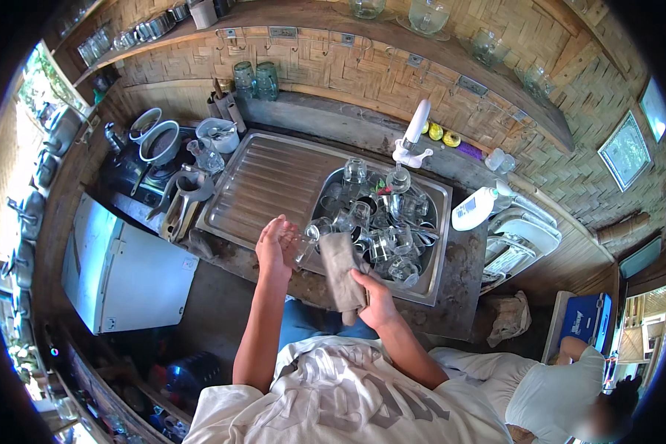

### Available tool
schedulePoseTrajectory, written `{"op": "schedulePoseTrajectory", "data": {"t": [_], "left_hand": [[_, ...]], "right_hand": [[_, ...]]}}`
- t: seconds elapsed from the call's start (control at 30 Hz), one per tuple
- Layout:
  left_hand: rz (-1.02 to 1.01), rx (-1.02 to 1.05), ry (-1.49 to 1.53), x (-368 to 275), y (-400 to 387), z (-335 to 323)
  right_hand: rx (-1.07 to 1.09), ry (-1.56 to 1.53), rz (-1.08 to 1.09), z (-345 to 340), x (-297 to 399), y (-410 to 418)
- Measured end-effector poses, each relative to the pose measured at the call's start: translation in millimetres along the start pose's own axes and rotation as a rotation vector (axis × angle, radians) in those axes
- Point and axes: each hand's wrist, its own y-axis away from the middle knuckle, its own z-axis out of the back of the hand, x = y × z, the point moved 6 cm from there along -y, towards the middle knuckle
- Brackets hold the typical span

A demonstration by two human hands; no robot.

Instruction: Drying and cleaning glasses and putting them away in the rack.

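My left hand (275, 247) is raised over the front edge of the sink unit. It holds a clear drinking glass (304, 251), tilted, with the fingers partly behind it. My right hand (378, 302) grips a folded grey-beige cloth (341, 272), which hangs just right of the glass, apart from my left hand. Beyond both hands, the steel sink basin (443, 222) is heaped with clear glasses, glass mugs (400, 238) and some cutlery (422, 227). A small red and green item (383, 187) lies among them. To the left is the ribbed steel drainboard (272, 177).
A white faucet (416, 127) rises behind the basin. A white bottle (474, 208) and stacked trays (524, 236) stand at right. Pans (161, 141), a utensil tub (217, 134) and a glass jug (206, 156) sit at left. Another person (549, 383) is bent low at right.
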Motion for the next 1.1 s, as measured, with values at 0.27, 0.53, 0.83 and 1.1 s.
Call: {"op": "schedulePoseTrajectory", "data": {"t": [0.27,0.53,0.83,1.1], "left_hand": [[-0.119,0.065,-0.115,9,21,-9],[-0.101,0.116,-0.169,19,29,-16],[-0.24,0.165,-0.286,26,32,-28],[-0.209,0.385,-0.153,28,53,-39]], "right_hand": [[-0.096,0.885,0.719,-38,62,9],[-0.233,0.233,0.721,-32,76,2],[0.142,1.445,0.912,-117,53,12],[0.065,1.637,0.942,-93,56,-5]]}}
